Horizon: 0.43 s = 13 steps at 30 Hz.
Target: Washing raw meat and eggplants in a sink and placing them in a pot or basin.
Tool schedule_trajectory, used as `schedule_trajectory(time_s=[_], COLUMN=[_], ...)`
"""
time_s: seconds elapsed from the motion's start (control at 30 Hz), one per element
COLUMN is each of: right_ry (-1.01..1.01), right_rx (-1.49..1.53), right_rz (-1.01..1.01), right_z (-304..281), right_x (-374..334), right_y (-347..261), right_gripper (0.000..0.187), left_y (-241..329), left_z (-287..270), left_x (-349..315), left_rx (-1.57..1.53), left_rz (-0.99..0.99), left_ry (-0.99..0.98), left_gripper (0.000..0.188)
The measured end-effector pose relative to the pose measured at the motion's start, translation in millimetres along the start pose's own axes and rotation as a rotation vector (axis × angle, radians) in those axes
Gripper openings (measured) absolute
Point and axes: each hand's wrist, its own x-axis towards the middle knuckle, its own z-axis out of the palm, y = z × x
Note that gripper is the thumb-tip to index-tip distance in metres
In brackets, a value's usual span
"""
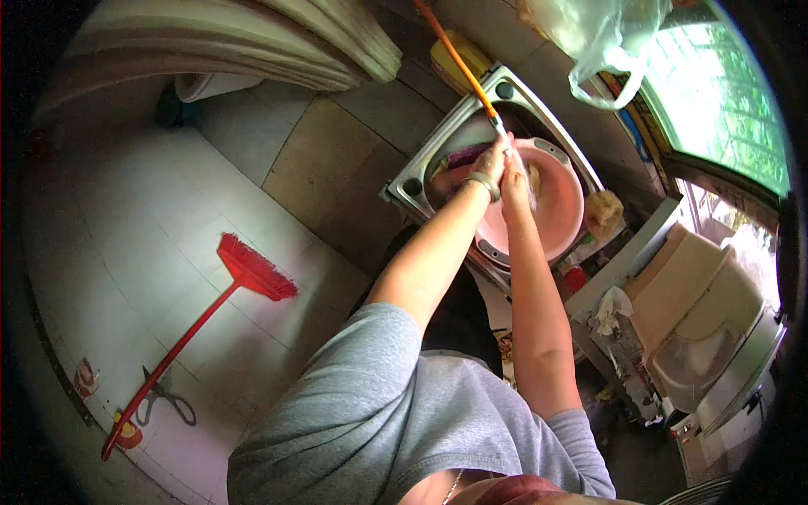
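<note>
My two hands are pressed together over the sink, just below the pale end of an orange hose (475, 87). My left hand (490, 162), with a bracelet at the wrist, lies against my right hand (514, 178). Their fingers are closed and partly hide each other, so what they hold, if anything, cannot be made out. A pink basin (566, 200) stands in the metal-rimmed sink (418, 154), partly under my right hand and forearm. Beside my left hand lies a long purple thing (465, 157), perhaps a vegetable.
Right of the sink sits a brown sponge-like lump (603, 214). A clear plastic bag (619, 63) hangs near the window, and beige plastic containers (694, 307) stand at the right. On the tiled floor at left lie a red broom (248, 273) and scissors (168, 402). A curtain (252, 46) hangs at upper left.
</note>
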Motion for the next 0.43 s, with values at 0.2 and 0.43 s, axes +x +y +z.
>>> schedule_trajectory(time_s=[0.2, 0.43], right_ry=[0.15, 0.183], right_rx=[-0.049, -0.743], right_rz=[-0.174, -0.514], right_z=[-2, 40], right_x=[39, 78], right_y=[-19, -84], right_gripper=[0.03, 0.019], left_y=[23, 64], left_z=[21, -48], left_x=[-49, -63], left_rx=[0.06, 1.112], left_rz=[0.124, 0.406], left_ry=[-0.342, -0.11], left_gripper=[0.052, 0.02])
